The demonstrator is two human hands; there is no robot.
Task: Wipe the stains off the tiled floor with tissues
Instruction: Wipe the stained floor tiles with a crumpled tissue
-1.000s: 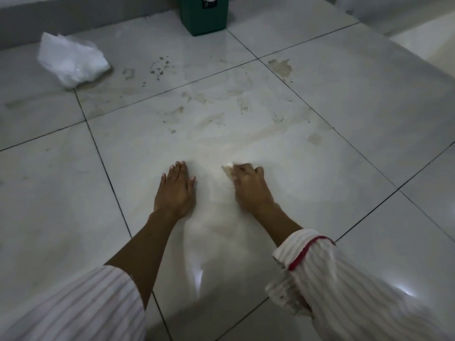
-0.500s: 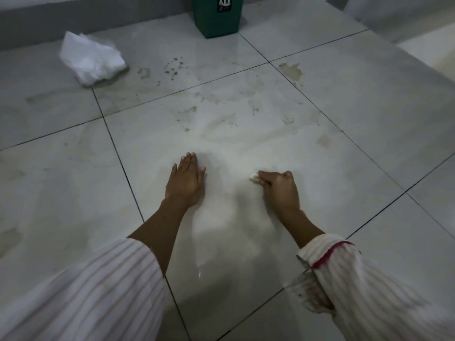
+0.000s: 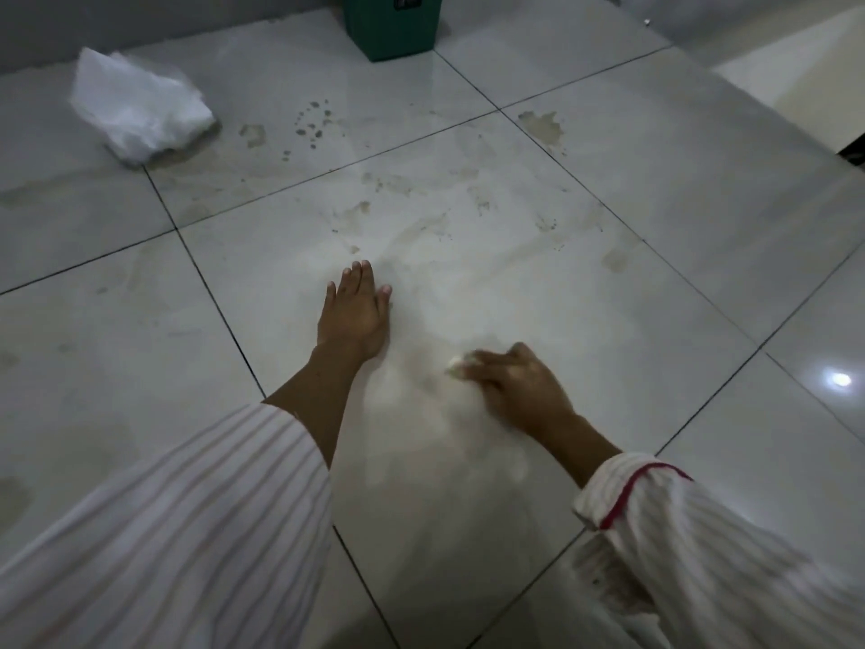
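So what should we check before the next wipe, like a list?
1. Right hand grips the tissue: ok.
2. Left hand rests flat on the tiled floor: ok.
3. Tissue clean enough to keep wiping: cannot tell, it is blurred.
4. Stains all gone: not ok, a brown patch and spots remain farther away.
5. Spare tissues nearby: ok, lying to the far left.
6. Green bin close for used tissue: ok.

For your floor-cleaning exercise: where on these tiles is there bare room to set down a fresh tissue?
Bare: the tile right of the right hand, and the tile left of the left hand. Crowded: far tiles, between the crumpled white bag and green bin, carry stains.
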